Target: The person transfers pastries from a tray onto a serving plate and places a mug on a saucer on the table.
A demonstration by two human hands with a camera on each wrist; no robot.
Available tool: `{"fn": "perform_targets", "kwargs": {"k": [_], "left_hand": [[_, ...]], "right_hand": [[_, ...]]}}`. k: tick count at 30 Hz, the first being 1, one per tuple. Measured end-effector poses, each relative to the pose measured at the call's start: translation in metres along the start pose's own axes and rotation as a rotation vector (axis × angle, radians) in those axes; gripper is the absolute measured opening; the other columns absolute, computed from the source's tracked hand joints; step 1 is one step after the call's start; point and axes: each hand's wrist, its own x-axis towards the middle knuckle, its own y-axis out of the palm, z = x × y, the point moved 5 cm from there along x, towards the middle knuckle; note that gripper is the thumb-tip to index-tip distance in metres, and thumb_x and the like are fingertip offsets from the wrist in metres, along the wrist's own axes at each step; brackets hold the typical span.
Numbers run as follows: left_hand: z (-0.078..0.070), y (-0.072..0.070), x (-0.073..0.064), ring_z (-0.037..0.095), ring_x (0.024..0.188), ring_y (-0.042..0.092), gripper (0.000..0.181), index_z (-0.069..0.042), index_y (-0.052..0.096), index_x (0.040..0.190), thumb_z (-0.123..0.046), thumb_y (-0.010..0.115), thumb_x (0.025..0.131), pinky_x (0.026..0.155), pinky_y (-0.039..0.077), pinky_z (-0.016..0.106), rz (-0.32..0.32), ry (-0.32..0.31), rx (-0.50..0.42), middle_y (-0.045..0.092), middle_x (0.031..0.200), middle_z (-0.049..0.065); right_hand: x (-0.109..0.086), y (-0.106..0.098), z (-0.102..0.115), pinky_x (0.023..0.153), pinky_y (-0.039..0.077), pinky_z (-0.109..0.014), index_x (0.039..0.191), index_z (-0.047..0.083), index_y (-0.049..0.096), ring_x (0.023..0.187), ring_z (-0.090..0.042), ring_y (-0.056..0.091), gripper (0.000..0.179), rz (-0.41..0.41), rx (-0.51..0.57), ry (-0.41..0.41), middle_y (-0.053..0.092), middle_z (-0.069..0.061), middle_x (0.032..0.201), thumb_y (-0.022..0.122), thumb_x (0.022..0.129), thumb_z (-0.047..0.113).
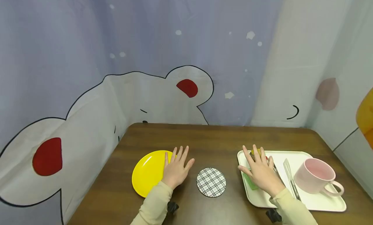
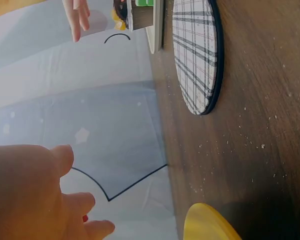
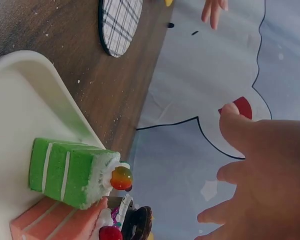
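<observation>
My left hand (image 1: 175,170) hovers with spread fingers over the right side of a yellow plate (image 1: 147,173), holding nothing. To its right lies a round plaid coaster (image 1: 211,182). Fingers apart and holding nothing, my right hand (image 1: 262,171) is above the left part of a white tray (image 1: 317,202). Under it, mostly hidden in the head view, the right wrist view shows a green cake slice (image 3: 70,170) and a pink cake slice (image 3: 55,220), both with fruit toppings. A dark ring-shaped piece (image 3: 137,223) is beside them.
A pink mug (image 1: 313,176) stands at the tray's right, its handle toward the lower right. Left of the mug lies a knife (image 1: 291,178). The brown wooden table (image 1: 186,134) ends at a printed curtain (image 1: 151,30) behind and at the sides.
</observation>
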Motion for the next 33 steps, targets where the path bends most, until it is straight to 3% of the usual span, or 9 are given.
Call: {"fn": "perform_targets", "kwargs": {"k": [6,10,14,16,18,21,23,27,33], "left_hand": [[0.007,-0.009,0.005,0.032,0.150,0.019,0.067,-0.022,0.026,0.154,-0.057,0.035,0.099,0.118,0.002,0.059,0.008,-0.025,-0.004,0.030,0.158,0.011],[0.015,-0.012,0.004,0.032,0.146,0.029,0.065,-0.019,0.030,0.153,-0.054,0.038,0.099,0.119,0.006,0.058,0.017,-0.042,-0.064,0.039,0.153,0.012],[0.025,-0.022,0.004,0.034,0.133,0.048,0.058,-0.013,0.043,0.146,-0.044,0.049,0.098,0.114,0.028,0.054,-0.031,-0.089,-0.135,0.052,0.143,0.014],[0.033,-0.029,0.004,0.033,0.121,0.058,0.049,-0.010,0.054,0.138,-0.038,0.053,0.097,0.103,0.043,0.050,-0.079,-0.124,-0.146,0.061,0.133,0.013],[0.042,-0.036,0.002,0.031,0.099,0.067,0.039,-0.009,0.064,0.125,-0.034,0.056,0.096,0.083,0.053,0.043,-0.133,-0.163,-0.154,0.069,0.118,0.012],[0.057,-0.044,-0.001,0.022,0.075,0.066,0.030,-0.008,0.071,0.110,-0.030,0.057,0.095,0.062,0.049,0.034,-0.190,-0.209,-0.166,0.073,0.100,0.009],[0.066,-0.047,-0.004,0.018,0.066,0.061,0.028,-0.007,0.072,0.106,-0.028,0.057,0.095,0.057,0.044,0.030,-0.203,-0.241,-0.181,0.073,0.095,0.009],[0.083,-0.049,-0.011,0.019,0.068,0.061,0.028,-0.006,0.072,0.104,-0.027,0.056,0.096,0.058,0.044,0.030,-0.208,-0.289,-0.201,0.073,0.095,0.011],[0.106,-0.051,-0.021,0.026,0.074,0.064,0.030,-0.006,0.070,0.110,-0.027,0.054,0.096,0.064,0.049,0.041,-0.214,-0.363,-0.213,0.072,0.101,0.014]], "right_hand": [[0.010,-0.008,0.003,0.101,0.011,-0.079,0.153,0.011,0.026,0.140,-0.059,0.012,0.074,0.006,-0.003,-0.017,0.018,-0.035,0.154,0.057,0.094,0.042],[0.007,-0.014,-0.002,0.102,0.012,-0.077,0.151,0.008,0.031,0.140,-0.056,0.015,0.071,-0.004,0.030,0.006,0.023,-0.033,0.152,0.061,0.093,0.035],[-0.002,-0.025,-0.013,0.102,0.015,-0.073,0.145,0.007,0.039,0.136,-0.051,0.027,0.064,-0.061,0.051,0.023,0.033,-0.032,0.146,0.064,0.091,0.029],[-0.008,-0.030,-0.022,0.101,0.018,-0.072,0.142,0.005,0.043,0.132,-0.051,0.032,0.061,-0.087,0.046,0.041,0.037,-0.032,0.143,0.065,0.090,0.028],[-0.015,-0.033,-0.033,0.098,0.024,-0.070,0.139,0.003,0.045,0.127,-0.053,0.038,0.058,-0.105,0.031,0.061,0.040,-0.033,0.140,0.065,0.090,0.027],[-0.026,-0.035,-0.050,0.090,0.033,-0.068,0.137,0.000,0.046,0.119,-0.057,0.043,0.056,-0.108,0.017,0.101,0.042,-0.034,0.136,0.065,0.091,0.025],[-0.032,-0.037,-0.062,0.085,0.036,-0.068,0.136,-0.001,0.045,0.115,-0.058,0.046,0.055,-0.107,0.007,0.124,0.043,-0.034,0.133,0.064,0.091,0.025],[-0.044,-0.035,-0.085,0.086,0.036,-0.070,0.137,-0.004,0.043,0.113,-0.059,0.046,0.057,-0.059,-0.007,0.178,0.043,-0.036,0.130,0.061,0.093,0.028],[-0.058,-0.023,-0.109,0.085,0.040,-0.069,0.137,-0.008,0.042,0.111,-0.061,0.046,0.064,0.054,-0.025,0.207,0.046,-0.038,0.125,0.061,0.093,0.034]]}}
